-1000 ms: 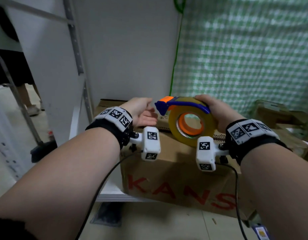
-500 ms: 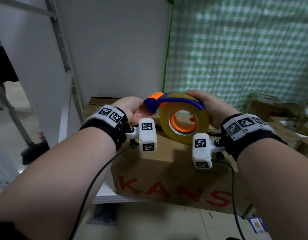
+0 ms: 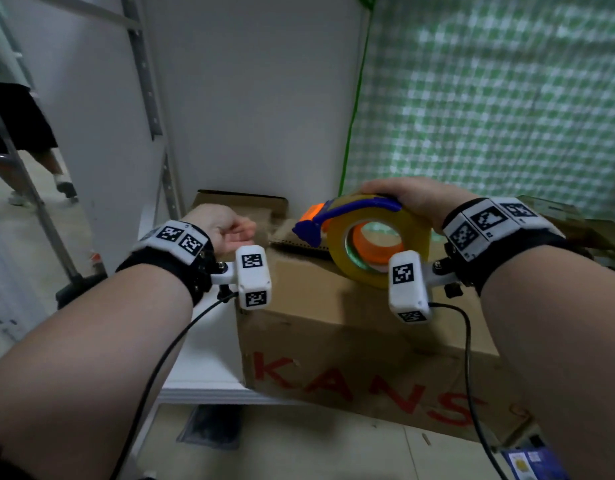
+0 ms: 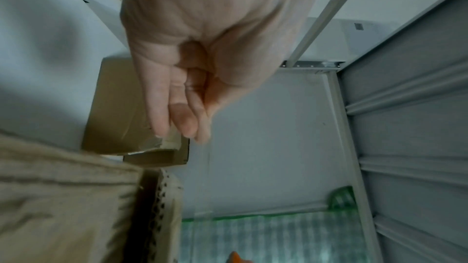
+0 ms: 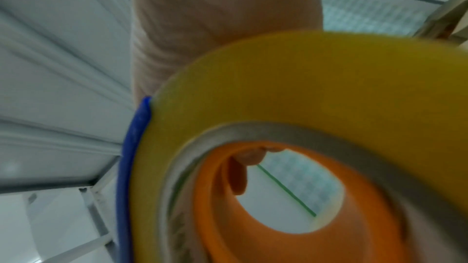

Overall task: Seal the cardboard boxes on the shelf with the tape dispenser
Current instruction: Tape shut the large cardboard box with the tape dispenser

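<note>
My right hand (image 3: 408,200) grips the tape dispenser (image 3: 370,242) from above: blue frame, orange core, yellowish roll. It hovers over the top of the brown cardboard box (image 3: 333,341) printed with red letters. In the right wrist view the roll (image 5: 303,87) fills the frame and a fingertip (image 5: 244,169) curls inside the orange core (image 5: 215,197). My left hand (image 3: 230,230) is to the left of the dispenser's nose. Its fingers (image 4: 157,107) and thumb are pressed together on a faint clear tape strip (image 4: 207,177) that runs back toward the dispenser.
A second, smaller cardboard box (image 3: 243,202) sits behind on the white shelf (image 3: 202,375), against the grey back panel. A metal upright (image 3: 143,71) stands at left, green checked netting (image 3: 489,116) at right. Someone's legs (image 3: 39,161) are at far left.
My left hand has moved left, away from the dispenser's nose where it was touching before. The right hand with the dispenser has kept its place over the box.
</note>
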`<state>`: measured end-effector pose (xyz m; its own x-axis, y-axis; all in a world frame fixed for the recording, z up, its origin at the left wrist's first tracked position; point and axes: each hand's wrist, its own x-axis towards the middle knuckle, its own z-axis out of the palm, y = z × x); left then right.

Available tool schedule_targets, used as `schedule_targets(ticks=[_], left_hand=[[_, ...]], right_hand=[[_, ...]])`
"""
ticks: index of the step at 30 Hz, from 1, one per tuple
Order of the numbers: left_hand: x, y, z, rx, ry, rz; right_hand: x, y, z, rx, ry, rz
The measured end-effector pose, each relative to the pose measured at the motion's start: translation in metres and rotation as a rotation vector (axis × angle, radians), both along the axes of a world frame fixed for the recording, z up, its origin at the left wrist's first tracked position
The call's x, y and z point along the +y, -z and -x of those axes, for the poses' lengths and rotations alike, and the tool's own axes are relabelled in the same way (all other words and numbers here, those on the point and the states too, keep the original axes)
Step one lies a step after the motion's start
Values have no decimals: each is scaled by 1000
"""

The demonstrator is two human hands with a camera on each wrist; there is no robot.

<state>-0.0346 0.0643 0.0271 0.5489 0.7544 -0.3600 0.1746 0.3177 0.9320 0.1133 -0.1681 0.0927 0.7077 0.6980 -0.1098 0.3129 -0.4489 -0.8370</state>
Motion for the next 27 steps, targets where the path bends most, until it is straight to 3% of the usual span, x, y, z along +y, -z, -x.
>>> schedule_targets(ticks=[5, 14, 21, 27], left_hand=[[8, 9, 11, -28, 52, 58], [35, 31, 26, 26, 96, 37], [40, 41, 22, 111, 203, -159], [43, 44, 19, 157, 218, -216]], right_hand=[[27, -13, 18, -227, 19, 159], [68, -22, 38, -362, 29, 314], [92, -29, 51, -422, -16, 509], [119, -15, 50, -679, 61, 630]])
